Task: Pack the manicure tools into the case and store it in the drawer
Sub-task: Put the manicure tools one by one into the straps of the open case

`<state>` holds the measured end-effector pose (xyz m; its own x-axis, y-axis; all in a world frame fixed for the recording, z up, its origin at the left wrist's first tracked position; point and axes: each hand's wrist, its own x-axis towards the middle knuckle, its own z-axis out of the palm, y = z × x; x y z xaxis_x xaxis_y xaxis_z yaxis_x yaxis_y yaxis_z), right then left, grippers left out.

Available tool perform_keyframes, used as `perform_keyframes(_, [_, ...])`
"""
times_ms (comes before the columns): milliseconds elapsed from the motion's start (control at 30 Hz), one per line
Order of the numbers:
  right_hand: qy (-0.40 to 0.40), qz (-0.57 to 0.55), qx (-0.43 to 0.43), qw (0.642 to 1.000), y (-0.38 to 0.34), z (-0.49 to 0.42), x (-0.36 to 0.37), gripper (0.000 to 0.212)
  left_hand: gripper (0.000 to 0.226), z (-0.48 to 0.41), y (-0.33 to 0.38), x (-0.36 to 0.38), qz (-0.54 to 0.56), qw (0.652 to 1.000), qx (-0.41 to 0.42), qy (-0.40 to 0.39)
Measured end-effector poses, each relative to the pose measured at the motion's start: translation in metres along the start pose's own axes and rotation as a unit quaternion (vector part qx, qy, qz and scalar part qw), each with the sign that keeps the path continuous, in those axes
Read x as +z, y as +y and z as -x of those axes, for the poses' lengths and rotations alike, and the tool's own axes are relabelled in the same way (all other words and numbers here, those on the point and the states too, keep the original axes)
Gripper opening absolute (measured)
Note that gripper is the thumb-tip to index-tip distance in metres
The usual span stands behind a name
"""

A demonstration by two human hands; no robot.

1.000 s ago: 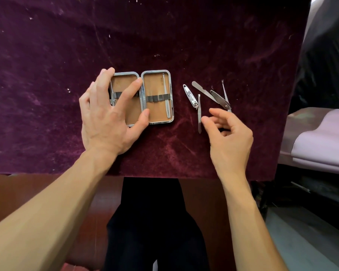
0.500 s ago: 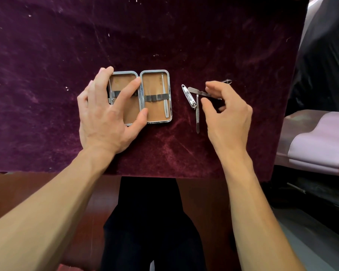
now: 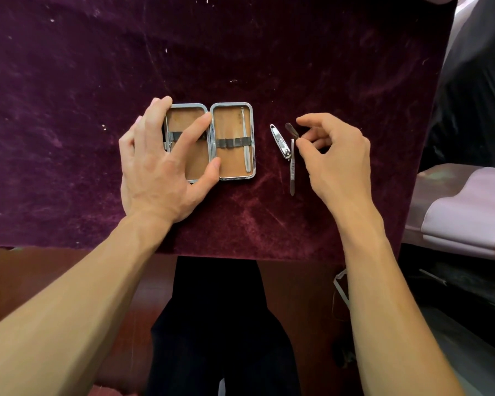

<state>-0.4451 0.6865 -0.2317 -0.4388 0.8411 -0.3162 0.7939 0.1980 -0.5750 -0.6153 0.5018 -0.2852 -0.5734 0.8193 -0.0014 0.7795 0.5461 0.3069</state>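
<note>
An open metal manicure case with a tan lining lies flat on the purple velvet cloth. A thin silver tool sits under the elastic band in its right half. My left hand rests spread over the left half, holding it down. To the right lie a small nail clipper and tweezers. My right hand pinches a dark nail file between thumb and fingers, lifted a little above the cloth. Other tools are hidden behind this hand.
The cloth's front edge hangs over a red-brown wooden table. A pale lilac folded fabric lies at the right. My dark-clothed lap shows below the table edge.
My right hand moved up from the tweezers to the far tools, took hold of the nail file and lifted it. My left hand stayed on the case.
</note>
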Motion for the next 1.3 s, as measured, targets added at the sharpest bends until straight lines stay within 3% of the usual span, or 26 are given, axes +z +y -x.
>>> perform_keyframes(133, [-0.057,0.05,-0.026,0.997,-0.001,-0.004,-0.002,0.046,0.061,0.0,0.0,0.0,0.0,1.0,-0.002,-0.004])
perform_keyframes(267, [-0.08,0.056,-0.019,0.995,0.0,-0.006,-0.004,0.046,0.061,0.0,-0.001,0.0,0.002,1.0,-0.001,-0.003])
perform_keyframes(400, [-0.061,-0.106,0.015,0.992,0.011,0.0,-0.016,0.042,0.061,0.0,-0.001,0.0,-0.001,1.0,-0.002,-0.003])
perform_keyframes(467, [-0.072,-0.26,0.069,0.96,0.013,0.006,-0.023,0.04,0.061,0.0,0.0,0.0,-0.001,1.0,-0.004,-0.007])
perform_keyframes(533, [-0.094,-0.408,0.135,0.898,0.012,0.014,-0.023,0.037,0.061,0.0,-0.001,0.0,-0.003,1.0,-0.002,-0.009])
perform_keyframes(667, [-0.093,-0.525,0.197,0.823,0.003,0.029,-0.007,0.03,0.061,-0.001,-0.001,0.0,-0.002,1.0,-0.001,-0.002])
perform_keyframes(767, [-0.043,-0.547,0.219,0.807,-0.007,0.037,0.007,0.027,0.061,-0.001,0.0,-0.001,-0.005,1.0,0.002,0.003])
perform_keyframes(967, [-0.014,-0.533,0.234,0.813,-0.023,0.059,0.024,0.011,0.061,-0.001,0.001,-0.001,-0.012,1.0,0.002,0.003])
perform_keyframes(1167, [-0.057,-0.599,0.305,0.738,-0.036,0.087,0.034,0.022,0.061,-0.001,0.0,-0.001,-0.014,1.0,0.004,0.001])
perform_keyframes(1300, [-0.066,-0.6,0.327,0.727,-0.039,0.095,0.039,0.009,0.061,-0.001,0.0,-0.001,-0.016,1.0,0.003,-0.002])
